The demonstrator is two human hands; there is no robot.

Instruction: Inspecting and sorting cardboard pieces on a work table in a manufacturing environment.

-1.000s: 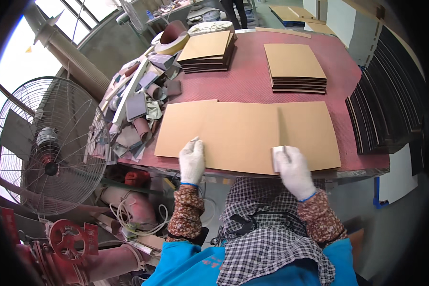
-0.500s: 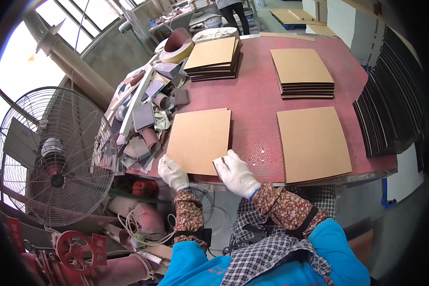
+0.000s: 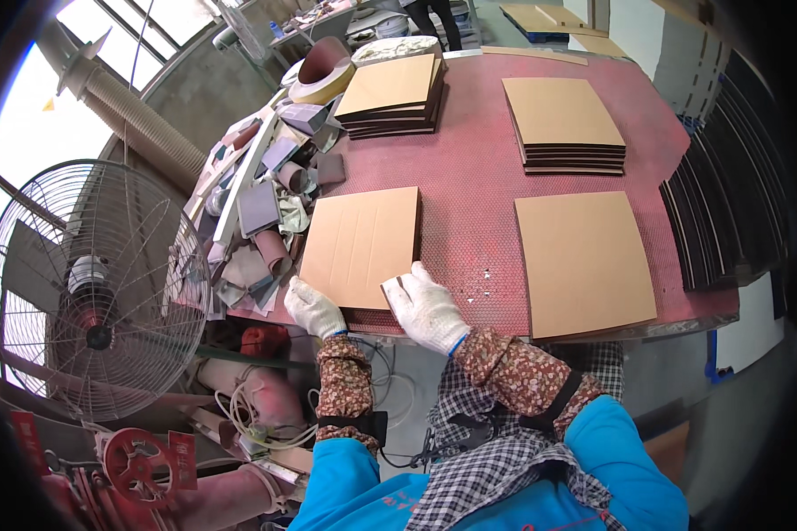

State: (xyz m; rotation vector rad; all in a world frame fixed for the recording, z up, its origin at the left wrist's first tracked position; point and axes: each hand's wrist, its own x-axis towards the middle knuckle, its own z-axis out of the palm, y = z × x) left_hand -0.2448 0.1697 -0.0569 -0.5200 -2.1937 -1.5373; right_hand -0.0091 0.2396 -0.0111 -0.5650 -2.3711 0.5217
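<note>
1. The person wears a blue jacket, a checked apron (image 3: 496,460) and floral sleeve covers; both forearms come in from the lower edge.
2. The left hand (image 3: 314,307), in a white glove, rests at the near left corner of the folded board (image 3: 361,246), fingers curled over its edge.
3. The right hand (image 3: 425,305), also gloved, lies on the near right corner of the same board; its thumb and fingers appear to pinch that corner, though the glove hides how firmly.
4. The folded board lies flat on the red table (image 3: 469,199), at its near left edge, seemingly on top of a low pile of like boards.
5. A few small white specks (image 3: 480,281) dot the table just right of the right hand.
6. A single flat sheet (image 3: 584,261) lies well apart to the right, near the table's near edge.
7. Left of the board a heap of scraps (image 3: 261,212), grey and brown offcuts and rolls, crowds the table's left side.
8. Off the table to the left stands a large wire-guard fan (image 3: 93,288).
9. Farther back, a stack (image 3: 562,124) of boards sits on the right.
10. Another stack (image 3: 390,93) sits at the far left of the table.
11. A tape roll (image 3: 319,75) lies just beyond it.
</note>
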